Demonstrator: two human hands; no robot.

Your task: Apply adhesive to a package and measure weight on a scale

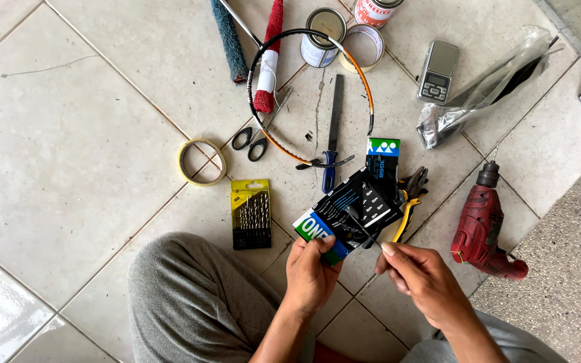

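1. Already, a dark packet [347, 214] with a green-and-white end is held up over the tiled floor [89, 168], pinched at its lower edge by the left hand [312, 269].
2. The right hand [419, 274] is closed – thumb and forefinger clamped on a thin dark strand [366, 232] that runs up into the packet's mouth.
3. So far, the packet appears to be opened and the strand only partly drawn out; how much remains inside cannot be told.
4. A second packet [382, 158] of the same kind lies on the floor just beyond, seemingly untouched.
5. The bare racket frame [311, 94] lies further off, well apart from both hands – no strings are seen in it, so stringing is judged not yet begun.
6. Left unused round about are yellow-handled pliers [408, 202], a blue-handled file [333, 128], scissors [250, 142], a drill-bit set [250, 214] and a red power drill [482, 225].
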